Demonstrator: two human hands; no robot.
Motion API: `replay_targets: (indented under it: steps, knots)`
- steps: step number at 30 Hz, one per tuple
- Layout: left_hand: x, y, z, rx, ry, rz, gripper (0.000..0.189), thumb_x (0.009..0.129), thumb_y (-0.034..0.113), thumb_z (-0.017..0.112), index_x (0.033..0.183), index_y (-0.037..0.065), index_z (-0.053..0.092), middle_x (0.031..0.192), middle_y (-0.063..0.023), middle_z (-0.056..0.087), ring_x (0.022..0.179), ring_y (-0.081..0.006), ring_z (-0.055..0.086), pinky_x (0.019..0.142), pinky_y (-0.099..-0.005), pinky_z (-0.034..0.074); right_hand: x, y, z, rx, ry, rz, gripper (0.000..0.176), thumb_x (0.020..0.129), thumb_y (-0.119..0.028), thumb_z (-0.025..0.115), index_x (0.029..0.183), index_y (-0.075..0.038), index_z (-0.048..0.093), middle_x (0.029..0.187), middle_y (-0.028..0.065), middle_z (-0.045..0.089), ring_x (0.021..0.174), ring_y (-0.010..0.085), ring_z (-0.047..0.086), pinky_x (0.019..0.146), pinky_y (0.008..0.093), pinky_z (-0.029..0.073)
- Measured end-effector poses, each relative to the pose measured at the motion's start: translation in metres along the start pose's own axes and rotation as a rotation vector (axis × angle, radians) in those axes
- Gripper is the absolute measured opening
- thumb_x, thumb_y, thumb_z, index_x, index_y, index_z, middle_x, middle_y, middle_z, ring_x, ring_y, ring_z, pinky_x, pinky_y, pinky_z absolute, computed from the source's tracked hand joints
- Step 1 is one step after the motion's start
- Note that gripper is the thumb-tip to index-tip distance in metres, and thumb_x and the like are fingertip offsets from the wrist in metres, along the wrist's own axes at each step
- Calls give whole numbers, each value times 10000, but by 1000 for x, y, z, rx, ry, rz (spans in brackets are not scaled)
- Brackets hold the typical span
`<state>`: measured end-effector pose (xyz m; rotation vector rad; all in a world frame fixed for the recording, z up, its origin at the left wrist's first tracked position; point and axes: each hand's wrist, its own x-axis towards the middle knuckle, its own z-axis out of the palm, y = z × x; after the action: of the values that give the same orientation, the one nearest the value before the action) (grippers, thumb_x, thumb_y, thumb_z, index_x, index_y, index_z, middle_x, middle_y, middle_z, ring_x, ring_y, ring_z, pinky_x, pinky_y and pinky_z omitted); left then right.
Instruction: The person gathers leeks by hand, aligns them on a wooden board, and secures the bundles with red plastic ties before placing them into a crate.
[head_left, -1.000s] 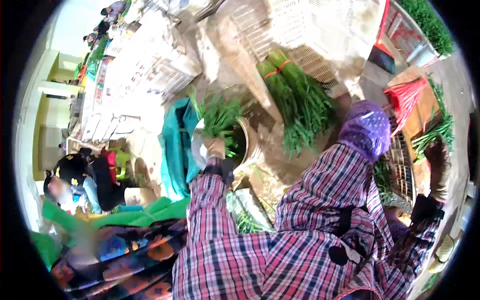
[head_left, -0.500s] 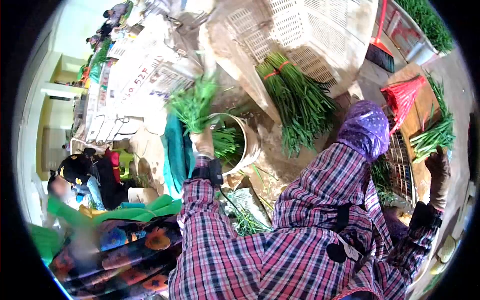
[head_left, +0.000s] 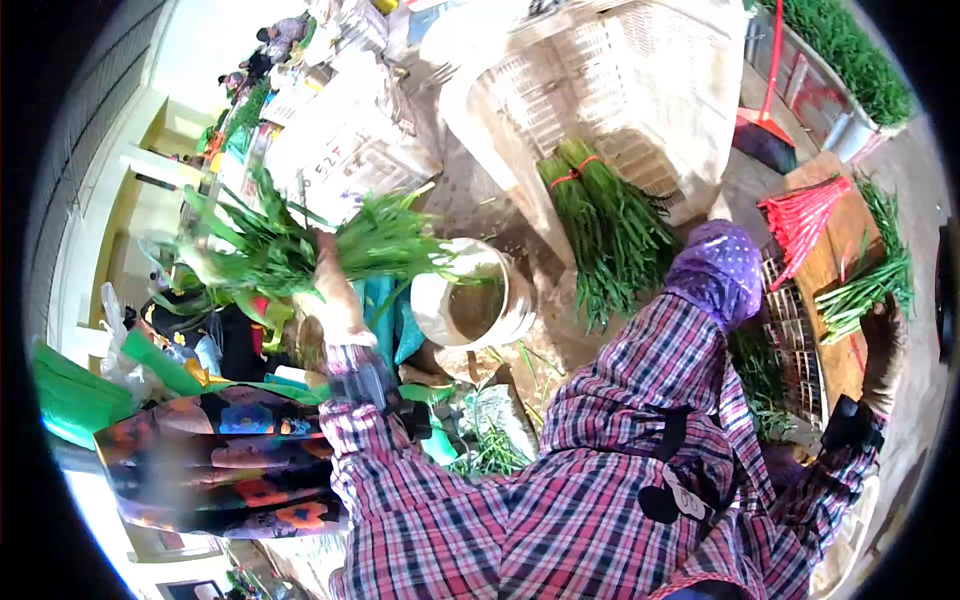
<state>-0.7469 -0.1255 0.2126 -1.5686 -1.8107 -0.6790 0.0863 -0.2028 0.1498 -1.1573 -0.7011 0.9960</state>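
Note:
My left hand (head_left: pixel 338 308) is closed round a large bunch of long, flat green leaves (head_left: pixel 270 245), held out to the left. The leaves fan out on both sides of the fist, and their tips are blurred. Just right of it stands a white bucket (head_left: pixel 425 305), its inside wall visible. At the far right, my right hand (head_left: pixel 882 350) is beside a smaller bundle of green stalks (head_left: pixel 850 300) on a wooden board (head_left: pixel 820 185). Its fingers are dark and indistinct, so I cannot make out whether they grip the stalks.
A bundle of greens tied with a red band (head_left: pixel 610 230) leans in a large white slatted crate (head_left: pixel 600 80). Red ties (head_left: pixel 800 220) lie on the board. A red-handled broom (head_left: pixel 766 140) stands behind. Another person in floral cloth (head_left: pixel 230 450) is close on my left.
My left hand has moved left, away from over the bucket, with the leaves in it. Greens seen in the bucket before no longer show there. My right hand has barely moved.

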Motion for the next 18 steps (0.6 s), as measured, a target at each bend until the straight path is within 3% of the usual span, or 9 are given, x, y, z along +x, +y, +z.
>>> replay_targets:
  steps: [4, 6, 8, 9, 10, 13, 14, 16, 18]
  knots:
    - [-84, 84, -17, -1253, -373, -475, 452, 872, 90, 591, 1295, 56, 435, 1212, -92, 519, 1095, -195, 497, 930, -345, 436, -3, -5, -10, 89, -44, -15, 458, 910, -335, 549, 1275, -64, 497, 1017, 40, 599, 938, 156, 577, 869, 325, 460]
    - [-95, 100, -14, -1314, -455, -476, 487, 853, 42, 595, 1305, 47, 414, 1204, -110, 515, 1084, -210, 499, 910, -337, 432, -10, -16, -4, 56, 8, 0, 452, 908, -343, 555, 1256, -59, 510, 998, 45, 605, 900, 155, 580, 848, 305, 461]
    - [-71, 107, -25, -867, -476, -198, 519, 825, 54, 642, 1288, 19, 412, 1180, -140, 524, 1048, -224, 517, 881, -326, 427, -15, -22, 2, 75, 37, -45, 408, 912, -293, 559, 1247, -64, 514, 955, 34, 607, 859, 162, 581, 819, 286, 468]
    - [-64, 108, -20, -1181, -388, -552, 497, 796, 124, 695, 1228, 24, 471, 1181, -157, 532, 1037, -223, 530, 873, -330, 431, -11, -19, -10, 74, 42, -54, 408, 912, -293, 559, 1247, -64, 514, 955, 34, 607, 859, 162, 581, 819, 286, 468]
    - [-50, 102, -17, -1215, -327, -633, 494, 801, 134, 687, 1229, 21, 469, 1184, -160, 531, 1039, -227, 530, 876, -336, 433, -5, -9, -27, -153, 41, -200, 388, 914, -253, 557, 1250, -65, 512, 931, 32, 599, 839, 165, 573, 805, 276, 466]
    - [0, 95, -48, -1110, -259, -574, 486, 815, 167, 661, 1232, 13, 465, 1192, -166, 528, 1046, -241, 532, 884, -354, 437, -15, -20, -3, 344, 181, 21, 268, 870, -145, 620, 1116, -45, 586, 829, 11, 528, 739, 134, 491, 687, 248, 431]
    - [12, 98, -55, -1108, -246, -541, 484, 820, 177, 653, 1233, 11, 463, 1195, -168, 528, 1048, -246, 532, 886, -360, 438, -21, -13, -11, 137, 142, -90, 248, 855, -206, 651, 1037, -43, 611, 813, 3, 533, 696, 105, 492, 632, 249, 435]
    - [35, 108, -70, -1121, -243, -478, 483, 829, 199, 636, 1235, 6, 460, 1200, -172, 526, 1052, -255, 533, 892, -372, 441, -39, -24, 10, 65, 251, -94, 290, 861, -279, 642, 1048, -62, 596, 783, 7, 562, 630, 109, 530, 594, 253, 461]
    - [45, 117, -84, -1129, -285, -409, 483, 839, 220, 620, 1237, 0, 457, 1206, -177, 524, 1056, -264, 535, 897, -384, 444, -42, -20, 2, 68, 210, -43, 370, 838, -344, 659, 1060, -57, 588, 832, 65, 636, 686, 160, 612, 628, 269, 500]
